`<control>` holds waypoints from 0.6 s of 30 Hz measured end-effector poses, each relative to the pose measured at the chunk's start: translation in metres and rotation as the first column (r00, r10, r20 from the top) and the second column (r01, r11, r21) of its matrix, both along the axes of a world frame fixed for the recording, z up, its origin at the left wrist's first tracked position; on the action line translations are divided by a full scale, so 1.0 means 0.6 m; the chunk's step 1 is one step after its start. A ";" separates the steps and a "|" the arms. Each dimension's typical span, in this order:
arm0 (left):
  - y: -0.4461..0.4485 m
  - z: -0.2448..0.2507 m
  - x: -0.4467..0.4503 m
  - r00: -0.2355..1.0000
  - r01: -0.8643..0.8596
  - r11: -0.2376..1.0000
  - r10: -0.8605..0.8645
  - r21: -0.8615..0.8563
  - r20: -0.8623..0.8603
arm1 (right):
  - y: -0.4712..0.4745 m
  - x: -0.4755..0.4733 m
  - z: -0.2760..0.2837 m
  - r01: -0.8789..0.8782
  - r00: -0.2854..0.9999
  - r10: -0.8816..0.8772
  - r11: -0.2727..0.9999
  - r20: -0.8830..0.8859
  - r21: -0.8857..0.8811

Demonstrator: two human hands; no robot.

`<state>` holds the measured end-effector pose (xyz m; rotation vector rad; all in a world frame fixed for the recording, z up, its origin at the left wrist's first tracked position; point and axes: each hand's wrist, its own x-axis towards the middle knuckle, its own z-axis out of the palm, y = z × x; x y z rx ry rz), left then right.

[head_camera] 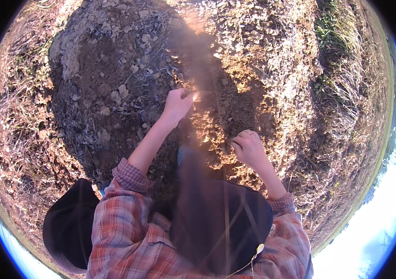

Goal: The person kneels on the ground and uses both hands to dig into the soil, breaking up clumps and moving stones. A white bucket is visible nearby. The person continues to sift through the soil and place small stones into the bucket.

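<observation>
My left hand is above the loose brown soil, its thumb and forefinger brought close together. Glare and a blurred streak hide its fingertips, so anything pinched there cannot be made out. Lower and to the right, my right hand hangs over a shaded patch of dug earth. Its fingers curl down toward the thumb, and a ring shows on one of them. Whether it holds something is unclear. Both hands are bare, with plaid sleeves rolled up the forearms.
Pale clods and straw lie in the shadowed soil. Dry grass borders the left, greener tufts the right. My dark-clad knees are below the hands. A thin cord with a pale end crosses my lap.
</observation>
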<state>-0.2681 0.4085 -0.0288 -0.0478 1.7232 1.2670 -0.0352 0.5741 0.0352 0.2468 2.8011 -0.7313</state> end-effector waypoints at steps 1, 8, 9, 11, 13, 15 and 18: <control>-0.006 -0.005 0.001 0.999 -0.005 1.000 0.006 -0.014 0.044 | 0.009 0.000 0.015 0.021 0.980 -0.012 0.999 0.201 -0.040; -0.005 -0.004 0.008 0.999 -0.044 0.998 0.043 0.043 0.017 | 0.116 -0.165 -0.111 0.467 0.844 -0.467 0.882 0.262 0.066; -0.003 0.001 0.008 1.000 -0.030 0.999 0.031 0.045 -0.004 | 0.118 -0.172 -0.130 0.478 0.838 -0.459 0.878 0.296 0.010; 0.000 0.011 0.008 1.000 -0.022 0.998 0.023 0.051 -0.013 | 0.109 -0.179 -0.152 0.515 0.813 -0.451 0.852 0.369 -0.092; 0.005 0.018 0.003 0.999 -0.034 0.997 0.034 0.072 -0.001 | 0.085 -0.160 -0.141 0.393 0.843 -0.366 0.920 0.394 0.014; 0.007 0.020 0.002 0.999 -0.045 0.997 0.044 0.067 0.012 | 0.066 -0.129 -0.103 0.296 0.818 -0.254 0.955 0.516 0.001; 0.005 0.014 0.002 0.998 -0.051 0.998 0.049 0.040 0.041 | 0.064 -0.107 -0.044 0.152 0.864 -0.091 0.985 0.495 -0.083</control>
